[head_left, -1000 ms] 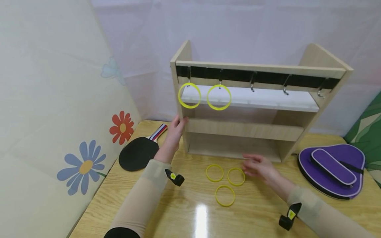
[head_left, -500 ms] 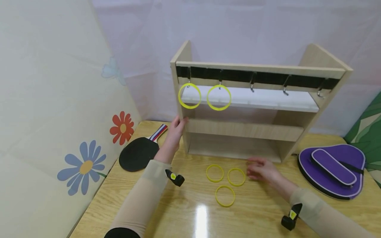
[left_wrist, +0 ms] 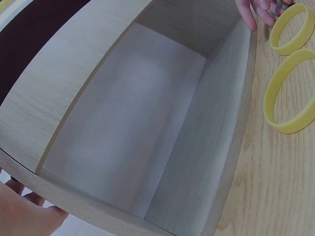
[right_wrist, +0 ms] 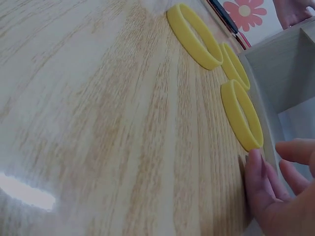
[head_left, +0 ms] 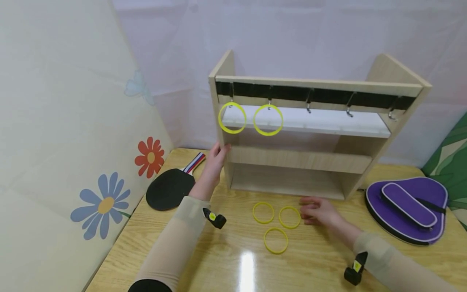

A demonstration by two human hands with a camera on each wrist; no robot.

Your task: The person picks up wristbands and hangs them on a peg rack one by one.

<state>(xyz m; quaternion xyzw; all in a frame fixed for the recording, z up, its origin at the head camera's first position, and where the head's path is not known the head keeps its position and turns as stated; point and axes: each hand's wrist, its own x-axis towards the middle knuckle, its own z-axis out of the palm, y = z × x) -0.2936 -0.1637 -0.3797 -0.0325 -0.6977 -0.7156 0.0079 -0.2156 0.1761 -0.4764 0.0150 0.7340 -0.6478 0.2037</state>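
Shelf (head_left: 300, 159) stands upright at centre of the frame, gripped on its left side by the left hand (head_left: 213, 161), thumb at the front edge and fingers outside, presumably to steady it. Five hooks (head_left: 309, 107) line the dark strip (head_left: 292, 93) near its top; the two leftmost bear the outer ring (head_left: 232, 131) and the inner ring (head_left: 268, 133), each hanging by its upper rim. Three more lie flat on the table (head_left: 313, 259) at lower centre, within easy reach: the rear ring (head_left: 263, 222), right ring (head_left: 290, 227) and front ring (head_left: 275, 252). The right hand (head_left: 320, 211), right of centre, holds nothing; its fingers are loosely bent, moderately parted, one tip touching or nearly touching the right ring, a posture suited to pinching. Paddle (head_left: 171, 188) at left and case (head_left: 406, 209) at right lie well aside, apparently out of the hands' way.
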